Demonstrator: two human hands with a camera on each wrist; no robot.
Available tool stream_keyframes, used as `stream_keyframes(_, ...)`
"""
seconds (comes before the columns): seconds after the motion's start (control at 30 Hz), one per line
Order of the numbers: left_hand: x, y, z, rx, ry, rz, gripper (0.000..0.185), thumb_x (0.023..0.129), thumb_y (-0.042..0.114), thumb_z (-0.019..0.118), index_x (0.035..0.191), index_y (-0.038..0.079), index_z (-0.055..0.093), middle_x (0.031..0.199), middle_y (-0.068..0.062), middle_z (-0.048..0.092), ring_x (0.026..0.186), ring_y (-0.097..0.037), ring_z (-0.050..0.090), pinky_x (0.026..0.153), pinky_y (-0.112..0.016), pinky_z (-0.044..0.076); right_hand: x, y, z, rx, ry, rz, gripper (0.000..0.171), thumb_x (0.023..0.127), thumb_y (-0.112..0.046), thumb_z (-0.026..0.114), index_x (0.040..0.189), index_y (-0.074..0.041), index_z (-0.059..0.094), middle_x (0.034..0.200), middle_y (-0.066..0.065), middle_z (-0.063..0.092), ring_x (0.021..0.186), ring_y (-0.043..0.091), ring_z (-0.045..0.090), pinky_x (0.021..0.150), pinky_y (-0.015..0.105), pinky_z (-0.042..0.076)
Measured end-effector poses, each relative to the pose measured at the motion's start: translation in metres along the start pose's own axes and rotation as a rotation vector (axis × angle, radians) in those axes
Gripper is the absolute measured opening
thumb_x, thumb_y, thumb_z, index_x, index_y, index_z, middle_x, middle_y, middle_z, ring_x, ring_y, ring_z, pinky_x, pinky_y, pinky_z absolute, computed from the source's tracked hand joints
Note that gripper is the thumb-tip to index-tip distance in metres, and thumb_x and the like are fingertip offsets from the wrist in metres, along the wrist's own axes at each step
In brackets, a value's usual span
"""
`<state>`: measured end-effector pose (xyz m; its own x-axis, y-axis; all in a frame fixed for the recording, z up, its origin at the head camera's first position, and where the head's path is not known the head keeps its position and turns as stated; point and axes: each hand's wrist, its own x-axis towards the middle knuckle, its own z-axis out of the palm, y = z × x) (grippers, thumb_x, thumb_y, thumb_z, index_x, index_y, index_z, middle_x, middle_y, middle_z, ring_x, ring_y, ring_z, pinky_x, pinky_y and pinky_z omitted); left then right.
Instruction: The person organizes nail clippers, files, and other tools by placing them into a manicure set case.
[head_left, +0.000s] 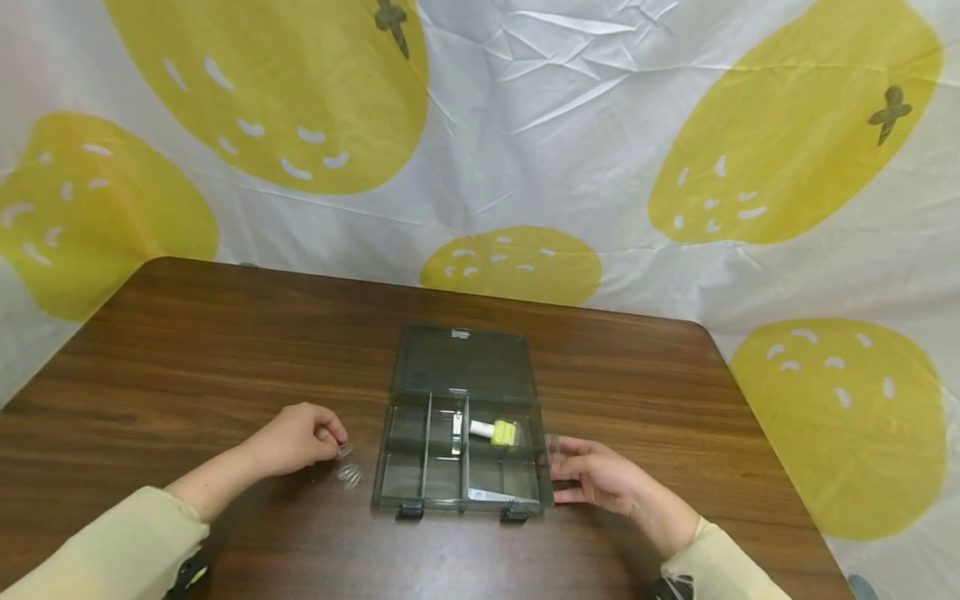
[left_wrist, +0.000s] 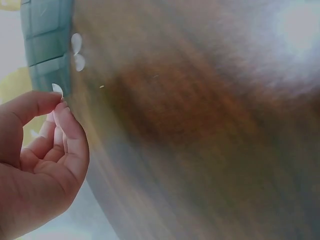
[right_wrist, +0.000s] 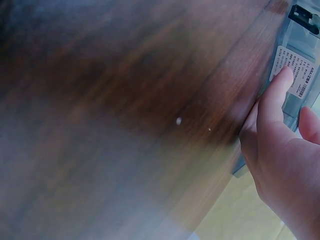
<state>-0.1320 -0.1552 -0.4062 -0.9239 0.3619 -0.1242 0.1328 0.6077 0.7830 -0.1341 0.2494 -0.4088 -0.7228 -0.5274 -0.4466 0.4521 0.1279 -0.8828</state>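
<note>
My left hand [head_left: 296, 437] pinches a small clear curved piece [left_wrist: 58, 90] between thumb and index fingertip. Two similar clear rounded pieces [left_wrist: 77, 52] lie on the table beyond those fingertips. At the right side of a smoky-clear compartment box [head_left: 405, 479], my right hand [head_left: 600, 477] rests with its fingers nearly straight against the wall. One digit touches a white printed label [right_wrist: 295, 70] there. Inside the box are a yellow nail polish bottle [head_left: 504, 432] with a white cap, a nail clipper [head_left: 456, 435], and a pale flat strip [head_left: 491, 496] along the front right.
The box lid [head_left: 465, 358] lies folded back, away from me. Two dark latches [head_left: 410, 508] stick out at the box's front. All of this stands on a brown wooden table [head_left: 247, 350], with a lemon-print cloth [head_left: 510, 158] hanging behind it.
</note>
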Motion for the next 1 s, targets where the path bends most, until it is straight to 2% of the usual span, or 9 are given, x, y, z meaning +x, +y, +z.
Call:
stream_keyframes(0.17,0.004,0.009,-0.003,-0.026,-0.014,-0.006,0.015,0.073,-0.001,0.057,0.085,-0.001,0.065,0.067,0.001,0.056,0.055,-0.009,0.048,0.049,-0.021,0.042,0.0,0.001,-0.002,-0.003,-0.001,-0.004,0.066,0.091,-0.006,0.047,0.143,0.013,0.01,0.111,0.003,0.054,0.096,0.009,0.059,0.087,0.034,0.052)
stream_keyframes(0.4,0.015,0.022,-0.003,-0.017,-0.027,0.018,0.014,0.073,0.001,0.058,0.084,0.001,0.066,0.066,0.004,0.055,0.053,-0.006,0.048,0.049,-0.02,0.041,0.003,0.008,-0.013,0.02,-0.085,-0.034,0.073,0.088,-0.016,0.058,0.142,0.01,0.016,0.116,0.003,0.054,0.101,0.011,0.059,0.089,0.035,0.051)
stream_keyframes(0.53,0.021,0.031,-0.001,-0.021,-0.043,0.035,0.016,0.072,0.0,0.057,0.084,0.002,0.067,0.065,0.005,0.055,0.053,-0.005,0.047,0.049,-0.02,0.04,0.001,0.004,-0.007,0.008,-0.031,-0.009,0.073,0.088,-0.012,0.056,0.142,0.013,0.014,0.112,0.002,0.054,0.098,0.01,0.059,0.088,0.035,0.051)
stream_keyframes(0.63,0.025,0.038,0.003,-0.03,-0.063,0.05,0.015,0.071,0.0,0.058,0.083,0.001,0.067,0.065,0.004,0.057,0.053,-0.005,0.047,0.049,-0.02,0.04,-0.001,0.0,-0.002,0.007,-0.001,0.002,0.066,0.09,-0.007,0.05,0.142,0.013,0.013,0.11,0.002,0.055,0.096,0.01,0.059,0.087,0.034,0.052)
stream_keyframes(0.83,0.033,0.051,0.012,-0.035,-0.099,0.063,0.013,0.072,0.0,0.059,0.082,0.002,0.067,0.065,0.003,0.059,0.052,-0.004,0.048,0.05,-0.02,0.043,-0.001,-0.001,-0.001,0.007,0.015,0.009,0.062,0.091,-0.003,0.045,0.142,0.014,0.013,0.111,0.003,0.054,0.096,0.01,0.059,0.085,0.034,0.052)
stream_keyframes(1.0,0.039,0.063,0.022,-0.041,-0.122,0.079,0.013,0.072,-0.001,0.058,0.081,0.001,0.067,0.064,0.003,0.058,0.05,-0.004,0.046,0.049,-0.019,0.04,0.0,0.001,-0.003,0.003,0.007,-0.002,0.061,0.091,-0.002,0.045,0.141,0.014,0.015,0.108,0.002,0.056,0.096,0.01,0.059,0.085,0.034,0.052)
